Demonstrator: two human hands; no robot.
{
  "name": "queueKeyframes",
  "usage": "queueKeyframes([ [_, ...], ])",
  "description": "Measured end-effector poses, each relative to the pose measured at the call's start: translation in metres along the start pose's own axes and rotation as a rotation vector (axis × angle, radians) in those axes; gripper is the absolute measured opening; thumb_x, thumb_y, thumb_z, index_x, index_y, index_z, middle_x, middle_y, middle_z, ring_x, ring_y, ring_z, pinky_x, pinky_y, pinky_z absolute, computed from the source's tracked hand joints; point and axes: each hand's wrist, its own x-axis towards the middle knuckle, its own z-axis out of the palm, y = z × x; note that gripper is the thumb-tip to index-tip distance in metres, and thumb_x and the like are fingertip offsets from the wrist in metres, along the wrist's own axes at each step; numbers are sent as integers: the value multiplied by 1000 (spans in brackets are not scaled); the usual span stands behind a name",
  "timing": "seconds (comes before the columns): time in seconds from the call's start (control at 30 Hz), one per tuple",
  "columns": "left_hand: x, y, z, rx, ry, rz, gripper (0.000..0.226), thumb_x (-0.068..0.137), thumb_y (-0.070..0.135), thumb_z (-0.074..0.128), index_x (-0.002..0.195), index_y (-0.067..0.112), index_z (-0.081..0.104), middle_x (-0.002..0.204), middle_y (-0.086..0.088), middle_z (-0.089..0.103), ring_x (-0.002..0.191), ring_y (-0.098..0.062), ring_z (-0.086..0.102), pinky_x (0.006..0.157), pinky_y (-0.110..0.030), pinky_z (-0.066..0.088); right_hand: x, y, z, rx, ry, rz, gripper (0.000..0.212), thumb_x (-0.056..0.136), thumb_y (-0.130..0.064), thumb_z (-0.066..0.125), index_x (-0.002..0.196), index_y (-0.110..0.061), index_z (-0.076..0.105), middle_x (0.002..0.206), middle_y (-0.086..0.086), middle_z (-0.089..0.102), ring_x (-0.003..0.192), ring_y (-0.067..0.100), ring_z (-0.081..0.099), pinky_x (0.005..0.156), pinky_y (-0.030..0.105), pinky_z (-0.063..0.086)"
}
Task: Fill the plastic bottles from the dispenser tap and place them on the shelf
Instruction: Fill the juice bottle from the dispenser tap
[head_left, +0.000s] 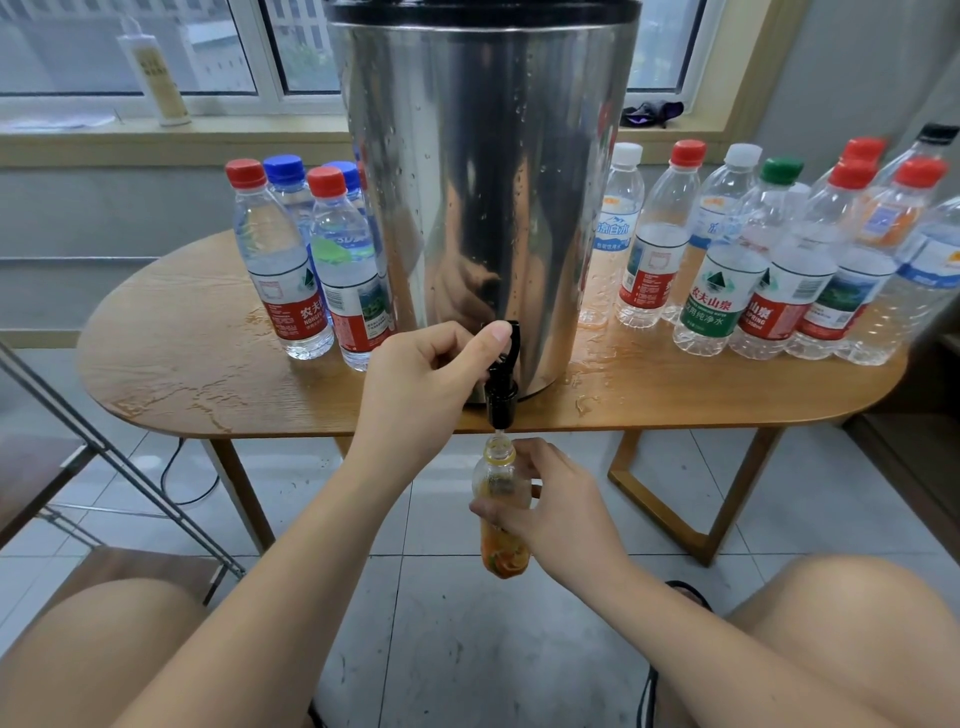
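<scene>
A tall steel dispenser (483, 197) stands on the wooden table (197, 374), its black tap (503, 384) hanging over the front edge. My left hand (426, 384) grips the tap lever, thumb on top. Below the spout, my right hand (550, 514) holds an uncapped clear bottle with an orange label (501, 519) upright, its mouth right under the tap. A thin stream of water runs into it.
Several capped water bottles (311, 260) stand left of the dispenser, and several more bottles (753, 260) crowd the table's right side. Water is puddled on the tabletop. A metal frame (119, 462) leans at the left. My knees flank the tiled floor below.
</scene>
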Motion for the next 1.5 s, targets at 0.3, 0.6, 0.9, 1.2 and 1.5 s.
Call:
queueKeyframes([
  [0.3,0,0,-1,-1,-6,-2,47,98,59,68,71,20,73,71,-11,70,76,-33,69,81,-57,62,1,-4,-1,-8,-9,11,73,78,-55,91,140,-36,58,133,-17,65,121,8,60,104,33,56],
  [0.6,0,-1,0,-9,-7,-9,49,98,60,68,72,19,73,71,-12,70,76,-34,68,80,-57,61,1,-4,0,15,-21,24,70,78,-54,91,138,-36,58,130,-18,65,120,8,60,104,37,57],
  [0.9,0,-1,0,-14,-9,-10,49,100,57,69,72,18,73,71,-14,69,76,-35,66,78,-54,60,3,-2,2,37,-17,21,69,77,-55,91,136,-37,59,129,-20,65,119,7,62,103,39,58],
  [1.2,0,0,0,-10,-13,-12,47,99,57,68,71,20,73,70,-12,69,75,-32,67,78,-52,60,2,-2,2,29,-21,24,73,78,-55,91,140,-36,58,133,-18,65,122,9,61,105,40,58],
  [1.5,0,1,-2,-33,-17,-29,46,99,55,71,71,19,74,70,-11,70,75,-33,68,79,-51,61,4,-2,1,40,-19,30,72,77,-55,92,138,-36,59,130,-18,66,121,9,62,105,40,58],
])
